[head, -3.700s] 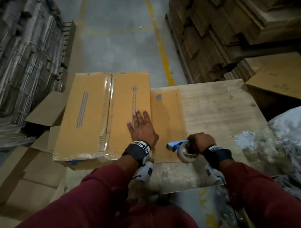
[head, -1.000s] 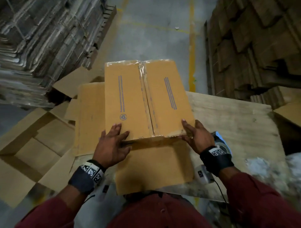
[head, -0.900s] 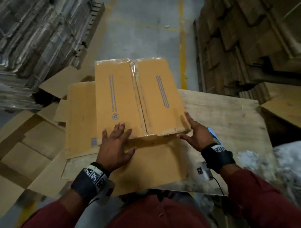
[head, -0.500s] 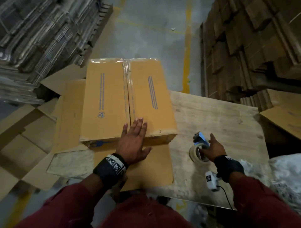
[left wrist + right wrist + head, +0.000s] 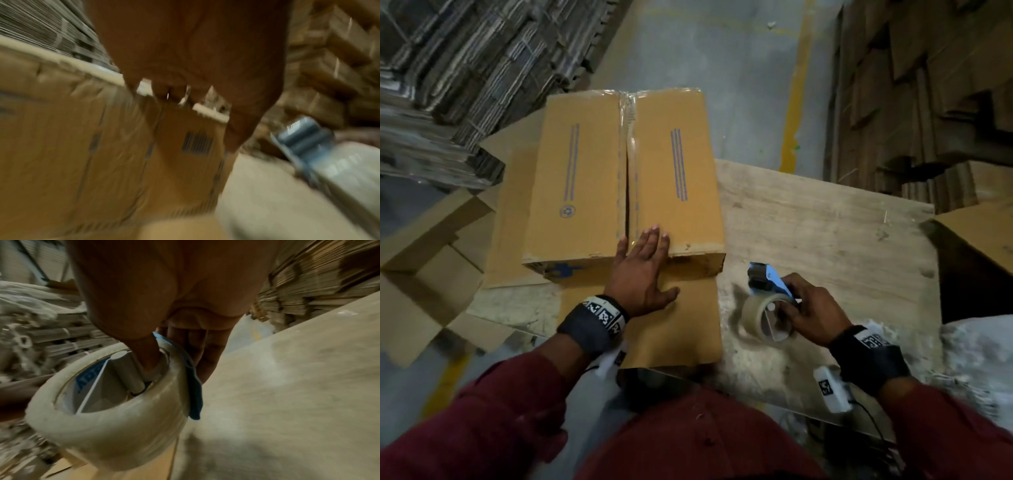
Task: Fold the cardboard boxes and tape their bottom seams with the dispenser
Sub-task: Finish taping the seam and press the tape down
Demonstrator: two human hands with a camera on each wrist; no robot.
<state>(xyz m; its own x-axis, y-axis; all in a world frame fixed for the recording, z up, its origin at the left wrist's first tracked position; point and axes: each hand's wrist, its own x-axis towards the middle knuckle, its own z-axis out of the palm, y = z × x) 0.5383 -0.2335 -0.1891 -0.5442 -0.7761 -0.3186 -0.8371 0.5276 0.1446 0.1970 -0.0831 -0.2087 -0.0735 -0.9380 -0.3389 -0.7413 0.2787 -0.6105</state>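
Observation:
A folded cardboard box [image 5: 585, 171] lies bottom up on the wooden table [image 5: 825, 226], clear tape running along its centre seam [image 5: 629, 144]. My left hand [image 5: 642, 270] rests flat on the box's near edge at the seam, fingers straight. In the blurred left wrist view the box side [image 5: 102, 162] fills the frame under the left hand [image 5: 185, 56]. My right hand [image 5: 808, 311] grips the blue tape dispenser [image 5: 768, 281] with its roll of tape [image 5: 760, 318] on the table, right of the box. Up close, my right hand's thumb is hooked inside the tape roll [image 5: 115, 418].
A flat cardboard sheet [image 5: 671, 329] lies under the box toward me. Open boxes [image 5: 424, 274] sit on the floor at left. Stacks of flattened cardboard rise at left [image 5: 465, 61] and right [image 5: 928, 85]. A white sack [image 5: 983, 359] sits at the table's right.
The box was turned so its seam runs away from me. My left hand moved to the near edge at the seam. My right hand left the box and took hold of the dispenser.

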